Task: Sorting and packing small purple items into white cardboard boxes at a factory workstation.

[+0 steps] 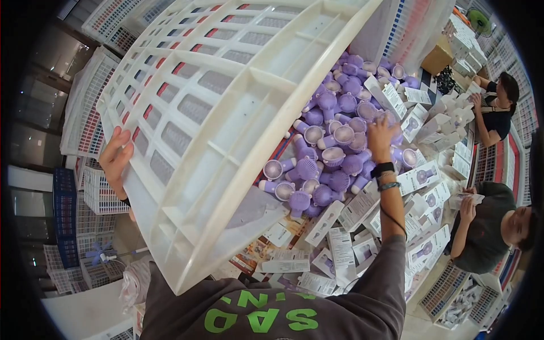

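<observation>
A big white plastic crate (pixel 226 141) with slotted sides is tipped up on the left and middle. My left hand (pixel 118 157) has its fingers wrapped over the crate's left edge. Next to its opening lies a heap of small purple handheld fans (pixel 340 136), with round grilles and pale lilac handles. My right hand (pixel 384 137) reaches onto the heap's right side, fingers apart and touching the fans. Whether it grasps one is hard to see. Several white printed fan boxes (pixel 343 255) lie beside and below the heap, near my right forearm.
Two people work across the table at the right, one holding a small white box (pixel 467 199). A brown carton (pixel 437 55) stands at the far right. Stacked crates (pixel 93 113) line the left. A low crate of items (pixel 462 300) sits at lower right.
</observation>
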`<state>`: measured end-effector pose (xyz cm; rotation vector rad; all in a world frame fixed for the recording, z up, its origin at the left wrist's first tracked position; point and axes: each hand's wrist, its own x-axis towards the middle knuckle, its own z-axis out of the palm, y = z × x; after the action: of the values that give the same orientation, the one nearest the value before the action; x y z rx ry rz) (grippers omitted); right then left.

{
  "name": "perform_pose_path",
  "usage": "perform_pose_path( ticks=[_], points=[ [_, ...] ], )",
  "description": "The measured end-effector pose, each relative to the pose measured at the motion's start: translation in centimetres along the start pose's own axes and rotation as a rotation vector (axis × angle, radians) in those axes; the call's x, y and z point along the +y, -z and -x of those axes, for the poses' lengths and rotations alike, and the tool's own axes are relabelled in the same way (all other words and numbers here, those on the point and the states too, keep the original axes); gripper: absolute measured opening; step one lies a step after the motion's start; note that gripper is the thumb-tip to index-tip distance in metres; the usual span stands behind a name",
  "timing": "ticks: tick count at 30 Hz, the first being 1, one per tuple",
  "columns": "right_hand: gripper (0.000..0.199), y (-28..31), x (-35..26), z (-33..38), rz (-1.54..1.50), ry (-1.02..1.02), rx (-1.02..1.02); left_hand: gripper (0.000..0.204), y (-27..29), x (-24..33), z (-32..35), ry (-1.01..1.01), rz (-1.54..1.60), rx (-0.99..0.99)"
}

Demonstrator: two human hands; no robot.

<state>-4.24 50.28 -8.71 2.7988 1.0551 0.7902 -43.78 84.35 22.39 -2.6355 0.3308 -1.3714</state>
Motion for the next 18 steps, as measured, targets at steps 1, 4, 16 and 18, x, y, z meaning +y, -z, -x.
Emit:
perform_pose_path(
  ticks=[1, 4, 16, 18],
  points=[
    [0.014, 1.7, -3.5, -1.1, -0.182, 0.092, -0.077, 0.035, 0.4, -0.2, 0.3, -0.001, -0.017, -0.01],
    [0.025, 2.1, -16.3, 0.8, -0.658, 0.36, -0.227, 0.075, -0.8, -0.2, -0.2, -0.016, 0.294, 0.084],
    [0.042, -1.4, -31.3, 7.7, -0.221, 0.362, -0.569, 0.044, 3.7, -2.8, 1.3, -0.061, 0.224, -0.253],
    [0.033, -1.7, -28.6, 5.5, -0.402, 0.147, -0.479, 0.039, 3.3, -3.2, 2.2, -0.063, 0.103, -0.196]
  ],
)
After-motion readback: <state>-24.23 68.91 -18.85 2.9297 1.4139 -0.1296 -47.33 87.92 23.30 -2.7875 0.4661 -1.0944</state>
